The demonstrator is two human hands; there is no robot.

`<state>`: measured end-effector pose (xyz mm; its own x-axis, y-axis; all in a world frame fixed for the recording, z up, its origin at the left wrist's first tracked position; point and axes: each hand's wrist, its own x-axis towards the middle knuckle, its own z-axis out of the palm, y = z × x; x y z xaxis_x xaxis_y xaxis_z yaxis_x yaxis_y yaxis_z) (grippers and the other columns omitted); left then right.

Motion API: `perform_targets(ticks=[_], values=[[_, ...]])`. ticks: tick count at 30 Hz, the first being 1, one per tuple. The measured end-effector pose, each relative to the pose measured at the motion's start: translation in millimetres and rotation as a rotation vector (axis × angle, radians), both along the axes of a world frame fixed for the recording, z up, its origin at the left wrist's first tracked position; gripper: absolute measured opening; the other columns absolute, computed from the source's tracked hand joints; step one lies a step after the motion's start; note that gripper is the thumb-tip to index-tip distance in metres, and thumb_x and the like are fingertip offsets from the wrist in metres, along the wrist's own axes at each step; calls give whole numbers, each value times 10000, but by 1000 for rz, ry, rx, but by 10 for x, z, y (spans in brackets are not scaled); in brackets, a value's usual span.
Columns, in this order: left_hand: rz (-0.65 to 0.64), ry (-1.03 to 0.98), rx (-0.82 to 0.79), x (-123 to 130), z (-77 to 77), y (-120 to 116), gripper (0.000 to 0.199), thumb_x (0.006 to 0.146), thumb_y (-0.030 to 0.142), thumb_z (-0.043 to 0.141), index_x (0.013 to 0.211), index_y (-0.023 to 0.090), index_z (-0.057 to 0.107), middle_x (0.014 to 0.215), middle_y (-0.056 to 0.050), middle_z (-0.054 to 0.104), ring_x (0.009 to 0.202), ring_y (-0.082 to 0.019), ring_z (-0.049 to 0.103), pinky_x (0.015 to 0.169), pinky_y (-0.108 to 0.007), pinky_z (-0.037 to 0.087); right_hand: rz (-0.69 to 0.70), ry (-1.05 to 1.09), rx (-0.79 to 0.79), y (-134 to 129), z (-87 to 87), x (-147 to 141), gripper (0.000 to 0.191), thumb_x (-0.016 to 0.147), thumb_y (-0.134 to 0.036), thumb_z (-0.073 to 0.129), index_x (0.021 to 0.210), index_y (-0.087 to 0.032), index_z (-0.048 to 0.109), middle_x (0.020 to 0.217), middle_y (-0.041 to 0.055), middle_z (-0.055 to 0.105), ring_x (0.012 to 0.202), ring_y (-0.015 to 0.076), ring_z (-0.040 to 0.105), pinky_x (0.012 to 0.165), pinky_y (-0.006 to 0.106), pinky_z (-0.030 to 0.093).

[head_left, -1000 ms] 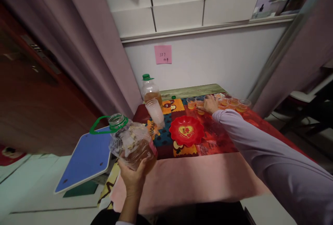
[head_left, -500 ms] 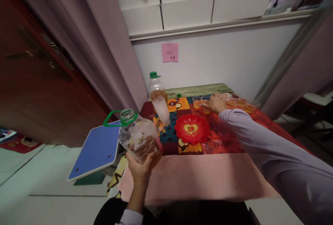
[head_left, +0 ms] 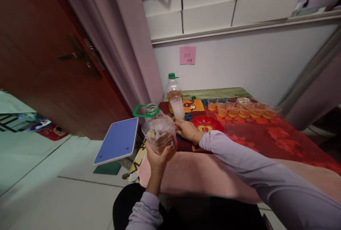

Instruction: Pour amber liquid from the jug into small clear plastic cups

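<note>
Head view showed the left hand (head_left: 157, 157) wrapped around an open jug (head_left: 161, 132), while the right hand (head_left: 188, 130), fingers partly curled, reached beside the stacked cups (head_left: 177, 107).

Left hand (head_left: 157, 155) is gripping an uncapped jug (head_left: 161, 132) as right hand (head_left: 186, 130) is reaching beside a red dish (head_left: 206, 125).

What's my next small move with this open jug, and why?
I'd probably bring the right hand in to steady the open jug. Only the left hand is supporting it, from below; it has liquid inside and no cap on its mouth, so a tip could spill it. The right hand's fingertips are already close by, near the stacked cups.
</note>
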<state>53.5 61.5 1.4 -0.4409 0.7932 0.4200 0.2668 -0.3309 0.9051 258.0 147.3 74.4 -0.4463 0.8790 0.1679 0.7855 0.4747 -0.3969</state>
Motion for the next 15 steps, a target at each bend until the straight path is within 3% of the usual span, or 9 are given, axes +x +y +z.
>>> perform_targets(ticks=[4, 7, 11, 15], values=[[-43, -53, -44, -17, -3, 2, 979, 618, 589, 982, 1419, 191, 585, 1331, -182, 788, 1204, -373, 793, 1055, -544, 636, -19, 8, 9, -2, 0, -94, 232, 1072, -131, 644, 1209, -192, 821, 1301, 125, 822, 1172, 234, 781, 1027, 309, 568], [-62, -39, -87, -52, -4, 2, 990, 598, 564, 1004, 1407, 181, 580, 1324, -193, 784, 1207, -380, 789, 1050, -544, 632, -37, 31, 41, -77, 63, 58, 236, 1095, -150, 616, 1191, -202, 825, 1278, 117, 819, 1176, 226, 764, 1044, 313, 560], [-81, -29, -91, -55, 14, -6, 939, 619, 542, 1001, 1385, 187, 590, 1291, -171, 791, 1170, -356, 796, 1022, -509, 639, -116, 94, 118, -232, 83, 564, 231, 1102, -212, 611, 1190, -214, 825, 1249, 116, 804, 1133, 242, 752, 999, 339, 566], [-88, -58, -85, -30, 32, -10, 938, 607, 542, 1006, 1373, 194, 593, 1282, -154, 791, 1165, -353, 796, 1032, -515, 637, -292, 65, 112, -299, -21, 1132, 226, 1060, -182, 620, 1131, -210, 833, 1216, 114, 814, 1082, 244, 761, 966, 341, 561]])
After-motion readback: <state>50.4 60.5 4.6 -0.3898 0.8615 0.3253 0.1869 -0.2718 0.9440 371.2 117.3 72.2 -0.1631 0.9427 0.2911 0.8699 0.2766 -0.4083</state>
